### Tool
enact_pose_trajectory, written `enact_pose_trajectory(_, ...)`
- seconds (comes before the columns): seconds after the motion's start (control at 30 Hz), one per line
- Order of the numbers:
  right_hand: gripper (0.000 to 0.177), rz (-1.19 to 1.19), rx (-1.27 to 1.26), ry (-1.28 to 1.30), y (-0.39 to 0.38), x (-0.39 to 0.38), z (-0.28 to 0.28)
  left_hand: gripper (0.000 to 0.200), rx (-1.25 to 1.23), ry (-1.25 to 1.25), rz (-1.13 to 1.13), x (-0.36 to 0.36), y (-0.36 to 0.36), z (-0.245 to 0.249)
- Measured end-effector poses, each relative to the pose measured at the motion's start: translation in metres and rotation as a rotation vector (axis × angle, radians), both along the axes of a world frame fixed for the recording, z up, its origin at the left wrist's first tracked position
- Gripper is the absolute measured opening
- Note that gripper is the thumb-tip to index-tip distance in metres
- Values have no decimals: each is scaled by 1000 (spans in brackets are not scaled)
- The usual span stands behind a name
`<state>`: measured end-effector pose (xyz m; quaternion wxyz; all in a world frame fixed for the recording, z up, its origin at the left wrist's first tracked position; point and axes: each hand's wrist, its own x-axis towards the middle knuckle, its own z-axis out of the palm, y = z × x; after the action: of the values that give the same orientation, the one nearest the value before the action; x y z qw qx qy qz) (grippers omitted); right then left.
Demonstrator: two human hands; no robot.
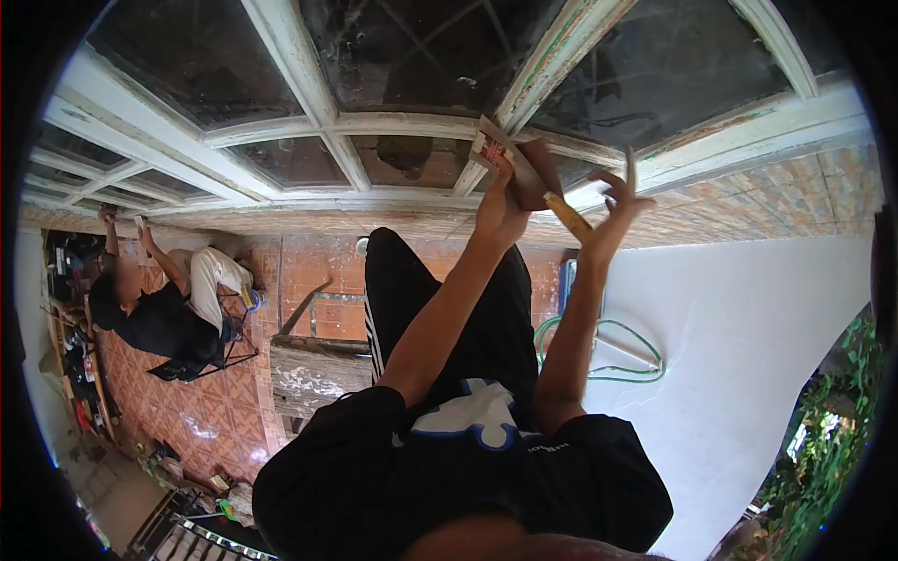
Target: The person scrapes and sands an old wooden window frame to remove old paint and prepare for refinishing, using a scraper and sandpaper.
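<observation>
My left hand [503, 213] is closed on a sheet of sandpaper [494, 150], its pale printed backing showing a red mark. A brown flap [541, 166] stands beside it, close to the window frame [412, 124]. To the right, my right hand [610, 220] holds a tool with a yellow handle [568, 217] near the thumb, while its other fingers are stretched apart. The tool's far end meets the brown flap and cannot be made out. Worn white paint covers the frame's bars around the dark glass panes [402, 56].
At the left, another person [168, 313] sits on a folding chair, hands at the same window frame. A weathered wooden bench [318, 374] stands on the tiled floor [201, 411]. A green hose [645, 374] lies by the white wall [730, 337]. Stone-patterned cladding [758, 196] runs below the window.
</observation>
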<state>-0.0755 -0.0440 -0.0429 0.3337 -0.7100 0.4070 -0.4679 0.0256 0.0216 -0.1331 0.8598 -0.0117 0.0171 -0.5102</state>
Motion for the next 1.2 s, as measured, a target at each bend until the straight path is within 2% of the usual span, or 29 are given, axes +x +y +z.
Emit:
enact_pose_trajectory(0.17,88,-106,112,-361,-4,-61,38,39,-32,-11,19,2,-1,-1)
enact_pose_trajectory(0.23,88,-192,141,-345,-6,-49,31,40,-50,30,30,1,-4,0)
enact_pose_trajectory(0.27,85,-183,5,-136,-10,-29,-15,40,-59,51,29,-1,-6,0)
enact_pose_trajectory(0.3,80,-67,344,-288,-19,-4,-53,39,-53,38,15,-4,-5,1)
enact_pose_trajectory(0.37,77,-3,339,-409,12,1,10,38,-51,1,3,1,-6,3)
enact_pose_trajectory(0.4,77,36,359,-451,14,-4,15,37,-43,0,3,3,-6,4)
enact_pose_trajectory(0.47,78,113,402,-524,12,-24,20,36,-22,10,6,1,-1,4)
enact_pose_trajectory(0.5,78,86,332,-447,9,-34,17,35,-19,12,9,2,-2,5)
enact_pose_trajectory(0.6,75,49,392,-463,9,-63,11,37,-56,-5,18,-1,-2,7)
enact_pose_trajectory(0.73,74,49,414,-536,6,-78,14,48,-17,-39,62,0,-4,10)
enact_pose_trajectory(0.9,73,54,215,-549,-1,-85,56,49,12,-61,92,-1,0,24)
enact_pose_trajectory(1.03,74,58,147,-544,-2,-71,74,39,-46,3,82,-2,1,22)
enact_pose_trajectory(1.2,74,138,274,-566,4,-54,64,41,-2,25,78,0,2,24)
